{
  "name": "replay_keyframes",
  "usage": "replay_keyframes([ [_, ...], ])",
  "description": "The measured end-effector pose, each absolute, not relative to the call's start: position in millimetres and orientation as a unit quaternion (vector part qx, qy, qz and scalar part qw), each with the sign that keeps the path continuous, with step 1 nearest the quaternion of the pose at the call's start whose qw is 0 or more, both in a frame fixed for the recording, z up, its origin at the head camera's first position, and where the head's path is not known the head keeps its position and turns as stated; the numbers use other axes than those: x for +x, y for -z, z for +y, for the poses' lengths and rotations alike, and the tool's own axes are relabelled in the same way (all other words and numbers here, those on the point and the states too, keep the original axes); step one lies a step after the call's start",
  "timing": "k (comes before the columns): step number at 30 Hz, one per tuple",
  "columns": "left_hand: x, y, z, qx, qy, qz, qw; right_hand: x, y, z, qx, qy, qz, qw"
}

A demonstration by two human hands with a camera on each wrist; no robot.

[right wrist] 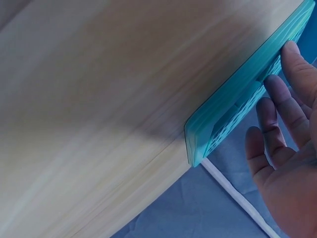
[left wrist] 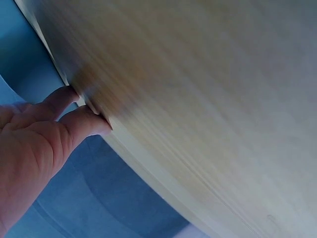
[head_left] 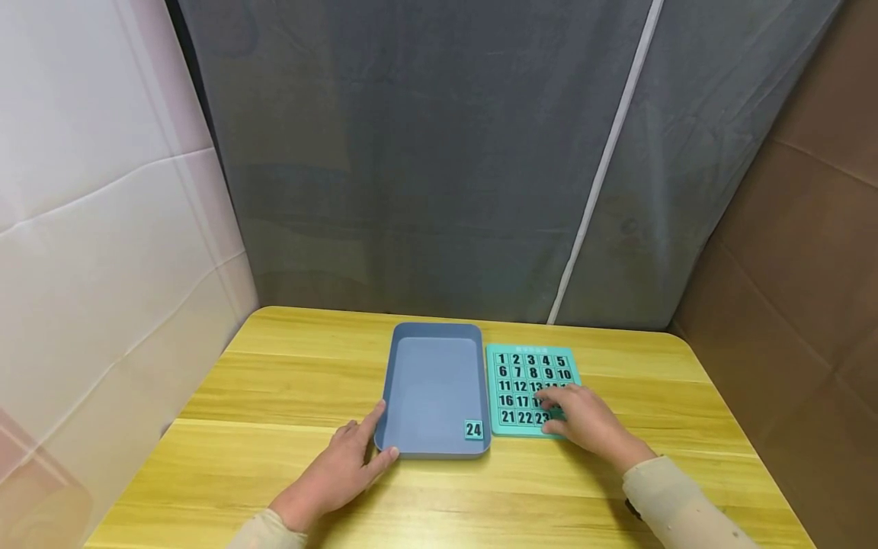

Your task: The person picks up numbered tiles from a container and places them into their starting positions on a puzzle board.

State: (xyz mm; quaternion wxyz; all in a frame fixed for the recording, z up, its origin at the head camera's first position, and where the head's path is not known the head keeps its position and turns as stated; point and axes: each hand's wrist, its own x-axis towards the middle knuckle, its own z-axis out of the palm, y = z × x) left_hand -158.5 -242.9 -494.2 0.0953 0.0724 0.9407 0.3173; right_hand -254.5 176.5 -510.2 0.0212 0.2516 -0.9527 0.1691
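A teal number board (head_left: 504,431) lies flat on the table, with numbered tiles set in rows. My right hand (head_left: 583,415) is over its lower right part and hides some tiles there. In the right wrist view, the thumb (right wrist: 297,62) and index fingertip are at the board's face, apart from each other, and no loose piece shows between them. To the board's left stands a shallow blue-grey tray (head_left: 432,381). One tile marked 24 (head_left: 473,430) lies in its lower right corner. My left hand (head_left: 343,465) touches the tray's lower left corner with spread fingers.
The yellow wood-grain table (head_left: 274,396) carries the tray and board, side by side. A grey curtain (head_left: 425,168) hangs behind it, with a white strip (head_left: 604,168) running down. White cloth (head_left: 103,191) is on the left, brown panelling (head_left: 809,267) on the right.
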Motion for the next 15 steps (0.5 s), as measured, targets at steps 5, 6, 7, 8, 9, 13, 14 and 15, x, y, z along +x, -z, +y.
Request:
replay_keyframes([
  [5,-158.3,494.1,-243.0,0.072,-0.317,0.941,0.095,-255.3,510.8,176.1,0.257,-0.169,-0.951,0.023],
  [6,-158.3,494.0,-243.0,0.071,-0.316,0.941,0.095,-255.5,510.9,176.0,0.257,-0.17,-0.951,0.022],
  [7,-158.2,493.7,-243.0,0.071,-0.316,0.941,0.095,-255.7,511.0,176.0,0.257,-0.171,-0.951,0.022],
  [8,-158.2,493.5,-242.9,0.071,-0.316,0.942,0.094,-255.8,510.9,175.9,0.256,-0.172,-0.951,0.021],
  [9,-158.2,493.3,-242.9,0.07,-0.316,0.942,0.094,-255.8,510.9,175.8,0.256,-0.173,-0.951,0.021],
  [13,-158.0,492.9,-243.1,0.069,-0.315,0.942,0.096,-255.8,511.0,175.5,0.256,-0.173,-0.951,0.021],
  [14,-158.2,492.9,-243.1,0.069,-0.316,0.941,0.097,-255.8,511.0,175.4,0.256,-0.172,-0.951,0.021],
  [15,-158.2,492.9,-243.2,0.068,-0.315,0.941,0.097,-255.7,511.0,175.3,0.257,-0.171,-0.951,0.022],
])
